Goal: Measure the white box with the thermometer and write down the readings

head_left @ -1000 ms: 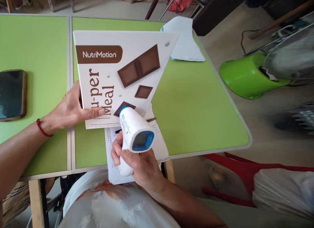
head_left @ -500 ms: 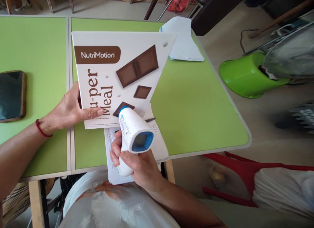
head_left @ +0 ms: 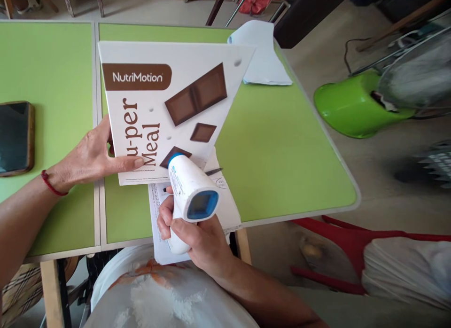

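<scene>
A white NutriMotion box, printed with brown chocolate pieces, is held up over the green table. My left hand grips its lower left edge, thumb on the front and the other fingers behind, hidden. My right hand is wrapped round the handle of a white infrared thermometer. Its blue-rimmed nose overlaps the lower part of the box; whether they touch I cannot tell. The blue-framed screen faces me and looks dark. Beneath both, papers with writing lie at the table's near edge, with a dark pen on them.
A phone in a brown-edged case lies at the left on the green table. Folded white paper rests at the far edge. Beyond the table's right side are a green bin and a red chair.
The box and my left hand have shifted very slightly left in the view and tilted a little. The thermometer stays almost in place, still in my right hand.
</scene>
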Available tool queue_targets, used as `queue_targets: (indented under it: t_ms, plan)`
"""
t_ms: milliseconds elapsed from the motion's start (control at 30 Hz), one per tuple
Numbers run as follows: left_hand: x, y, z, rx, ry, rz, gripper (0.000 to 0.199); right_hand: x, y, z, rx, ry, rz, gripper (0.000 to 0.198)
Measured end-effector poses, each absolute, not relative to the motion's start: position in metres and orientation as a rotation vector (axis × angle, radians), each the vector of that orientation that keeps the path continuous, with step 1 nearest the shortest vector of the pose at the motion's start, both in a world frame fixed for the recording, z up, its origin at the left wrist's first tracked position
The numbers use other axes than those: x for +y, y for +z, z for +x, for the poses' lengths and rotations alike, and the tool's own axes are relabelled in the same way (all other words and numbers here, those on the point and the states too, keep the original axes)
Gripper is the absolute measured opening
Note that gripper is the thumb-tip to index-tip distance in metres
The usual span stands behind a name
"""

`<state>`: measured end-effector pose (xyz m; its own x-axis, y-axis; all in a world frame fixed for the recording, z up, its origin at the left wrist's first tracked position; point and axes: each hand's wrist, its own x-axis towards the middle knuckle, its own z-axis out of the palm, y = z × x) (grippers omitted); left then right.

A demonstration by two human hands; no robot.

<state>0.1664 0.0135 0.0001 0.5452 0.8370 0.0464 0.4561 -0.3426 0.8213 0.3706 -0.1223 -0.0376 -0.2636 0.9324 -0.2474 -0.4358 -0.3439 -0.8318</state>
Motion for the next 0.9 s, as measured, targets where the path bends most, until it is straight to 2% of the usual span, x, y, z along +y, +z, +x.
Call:
queue_targets:
  t_ms: [167,233,367,433,467,533,600,700,800,900]
  plan:
    - [0.013,-0.005,0.169,0.982,0.732,1.835,0.072,-0.124,-0.025,0.381,-0.854,1.762,-0.953,0.023]
    - [0.014,-0.006,0.171,0.909,0.844,1.854,0.065,-0.120,-0.013,0.395,-0.991,1.644,-0.982,0.022]
    - [0.021,-0.006,0.171,0.908,1.058,1.959,0.059,-0.086,0.000,0.442,-1.362,0.836,-1.096,0.013]
    - [0.024,-0.005,0.171,0.961,1.136,2.013,0.057,-0.057,-0.004,0.469,-1.631,0.553,-1.211,0.011]
    - [0.025,-0.004,0.171,0.999,1.167,2.046,0.056,-0.042,-0.008,0.482,-1.718,0.439,-1.315,0.022]
    - [0.027,-0.004,0.172,1.121,1.161,2.147,0.055,-0.012,-0.018,0.502,-1.841,0.349,-1.578,0.058]
    - [0.030,-0.005,0.173,1.194,1.160,2.255,0.056,0.013,-0.028,0.515,-1.916,0.326,-1.809,0.068]
    - [0.038,-0.014,0.171,1.162,1.208,2.324,0.061,0.036,-0.044,0.523,-2.020,0.188,-1.919,0.058]
    - [0.049,-0.028,0.164,1.085,1.229,2.360,0.069,0.046,-0.056,0.527,-2.085,0.077,-1.812,0.053]
    - [0.055,-0.036,0.161,1.102,1.180,2.368,0.051,0.045,-0.057,0.527,-2.174,-0.001,-1.691,0.050]
